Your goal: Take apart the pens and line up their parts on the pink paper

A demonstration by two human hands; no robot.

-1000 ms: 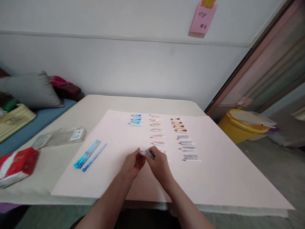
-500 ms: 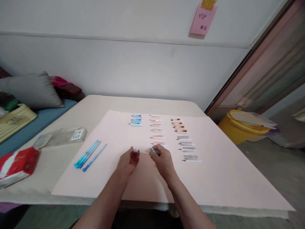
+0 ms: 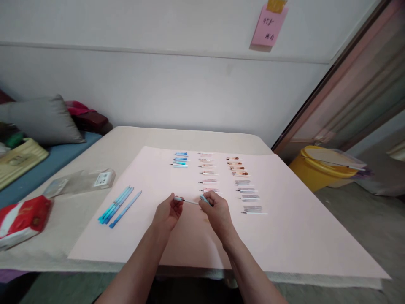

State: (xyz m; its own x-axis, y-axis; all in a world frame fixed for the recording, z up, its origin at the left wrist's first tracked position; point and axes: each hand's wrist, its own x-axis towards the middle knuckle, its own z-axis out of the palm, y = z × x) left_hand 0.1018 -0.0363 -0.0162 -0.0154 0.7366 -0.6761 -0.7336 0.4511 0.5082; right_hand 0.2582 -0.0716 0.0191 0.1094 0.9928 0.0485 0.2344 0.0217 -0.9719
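Near the middle of the pink sheet, my left hand point(image 3: 167, 212) pinches one blue pen barrel part point(image 3: 178, 199). A thin white refill point(image 3: 191, 202) runs from it toward the right hand. My right hand point(image 3: 218, 213) is closed on the other light-blue barrel part point(image 3: 205, 200), beside the refill's end. Whether the refill's end still touches the right-hand part I cannot tell. To the left lie several whole blue pens point(image 3: 122, 207). Beyond my hands are rows of pens in parts: blue ones point(image 3: 181, 159), pale pink ones point(image 3: 209, 172), brown ones point(image 3: 238, 168) and greyish ones point(image 3: 251, 197).
A pink sheet point(image 3: 294, 236) covers much of the table. On its left are a clear plastic bag point(image 3: 80, 181) and a red-and-white packet point(image 3: 23, 219). A yellow bucket point(image 3: 311, 175) stands on the floor at right. The wall bears a pink note point(image 3: 268, 25).
My left hand has shifted slightly left with its barrel part, and the gap between my hands is a little wider. The right hand has barely moved.
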